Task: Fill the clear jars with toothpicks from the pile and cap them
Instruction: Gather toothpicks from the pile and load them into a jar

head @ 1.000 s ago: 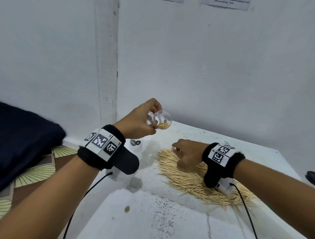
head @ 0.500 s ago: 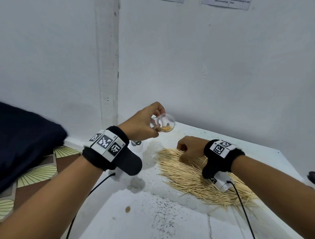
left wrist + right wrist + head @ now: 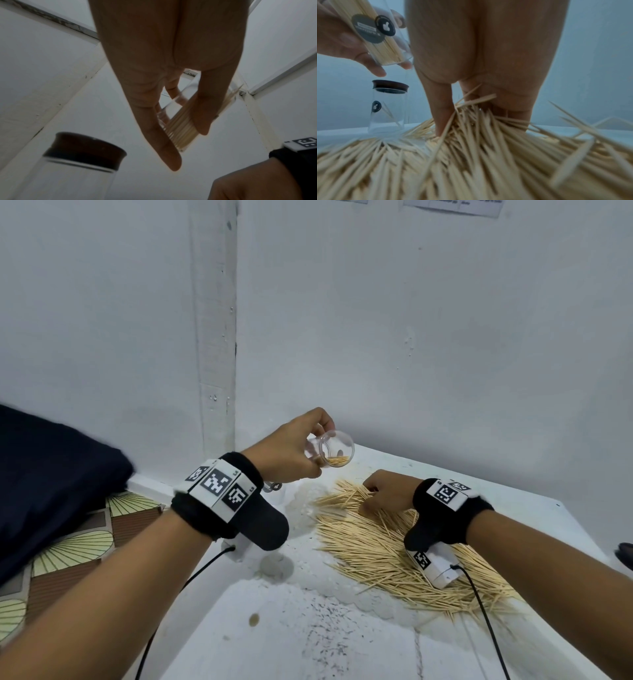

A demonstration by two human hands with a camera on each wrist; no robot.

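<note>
Toothpick pile spreads along the desk's right side. Your right hand digs into its far end, fingers curled, pinching toothpicks. Beyond, near the far edge, your left hand grips a tilted, uncapped clear jar, partly filled. A capped jar stands behind.

Your left hand is raised at about 11 o'clock from your right, wrist bent, thumb and fingers curled round the jar and tipping its mouth toward you. Your left forearm runs in from 7 o'clock, a black wristband on it. Your right hand is lowered knuckles-up, fingers curled down into the toothpicks. Your right forearm comes in from 4 o'clock.
</note>
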